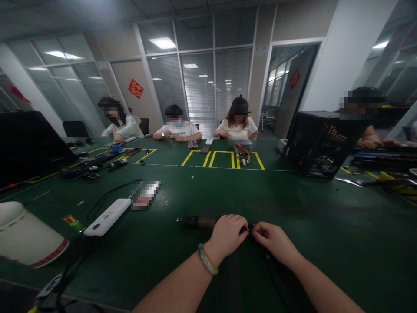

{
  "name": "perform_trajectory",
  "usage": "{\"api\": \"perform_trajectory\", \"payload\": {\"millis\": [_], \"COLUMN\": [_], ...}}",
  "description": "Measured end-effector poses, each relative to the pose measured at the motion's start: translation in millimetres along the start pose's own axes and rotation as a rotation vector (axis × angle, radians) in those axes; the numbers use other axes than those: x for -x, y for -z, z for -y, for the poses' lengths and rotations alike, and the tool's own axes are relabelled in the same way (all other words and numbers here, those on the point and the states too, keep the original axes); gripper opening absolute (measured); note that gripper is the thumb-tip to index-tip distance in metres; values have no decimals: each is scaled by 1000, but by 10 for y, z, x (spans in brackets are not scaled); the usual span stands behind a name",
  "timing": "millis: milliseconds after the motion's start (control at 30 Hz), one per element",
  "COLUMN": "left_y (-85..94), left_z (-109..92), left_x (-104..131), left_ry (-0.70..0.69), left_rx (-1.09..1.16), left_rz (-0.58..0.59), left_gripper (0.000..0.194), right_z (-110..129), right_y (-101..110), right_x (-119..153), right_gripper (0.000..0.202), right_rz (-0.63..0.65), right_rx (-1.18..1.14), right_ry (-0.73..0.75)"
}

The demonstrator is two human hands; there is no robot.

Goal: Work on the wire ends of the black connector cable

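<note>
Clasping a dark tool (197,222), the left hand (228,234) seemingly steadies it while the right hand (273,240), pinching its three-o'clock end, may next need precision.

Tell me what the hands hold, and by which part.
The left hand holds the dark cylindrical object near its end toward the right hand, which pinches a small dark part there, too hidden to identify.
</note>
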State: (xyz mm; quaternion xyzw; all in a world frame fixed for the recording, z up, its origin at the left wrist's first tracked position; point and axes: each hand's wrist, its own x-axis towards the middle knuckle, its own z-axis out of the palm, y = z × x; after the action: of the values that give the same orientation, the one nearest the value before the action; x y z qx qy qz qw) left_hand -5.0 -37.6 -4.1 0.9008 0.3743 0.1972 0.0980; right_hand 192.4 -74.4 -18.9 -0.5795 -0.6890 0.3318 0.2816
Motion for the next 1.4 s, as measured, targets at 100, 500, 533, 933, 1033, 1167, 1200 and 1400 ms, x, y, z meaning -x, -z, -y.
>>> {"api": "perform_trajectory", "payload": {"millis": [100, 500, 533, 933, 1033, 1167, 1200, 1400], "left_y": [10, 25, 26, 28, 18, 25, 28, 31], "left_z": [-10, -16, -16, -4, -5, -9, -9, -8], "left_x": [2, 7, 8, 7, 6, 3, 3, 5], "left_ry": [-27, -46, -48, -42, -12, -32, -40, -21], "left_rx": [-9, -29, -27, -16, -16, -35, -37, -17], "left_rz": [-2, 18, 11, 34, 13, 31, 33, 0], "left_gripper": [8, 9, 11, 15, 18, 10, 9, 15], "right_z": [20, 63, 61, -7, -2, 14, 21, 58], "right_y": [5, 32, 30, 14, 3, 2, 6, 31], "right_x": [6, 30, 28, 16, 13, 8, 9, 24], "right_gripper": [18, 18, 18, 19, 19, 20, 19, 17], "right_rz": [-13, 3, 5, 10, 3, -4, 1, 15], "right_rx": [13, 0, 2, -6, -18, -18, -15, -11], "right_ry": [4, -15, -12, -14, -1, 4, 2, -14]}}
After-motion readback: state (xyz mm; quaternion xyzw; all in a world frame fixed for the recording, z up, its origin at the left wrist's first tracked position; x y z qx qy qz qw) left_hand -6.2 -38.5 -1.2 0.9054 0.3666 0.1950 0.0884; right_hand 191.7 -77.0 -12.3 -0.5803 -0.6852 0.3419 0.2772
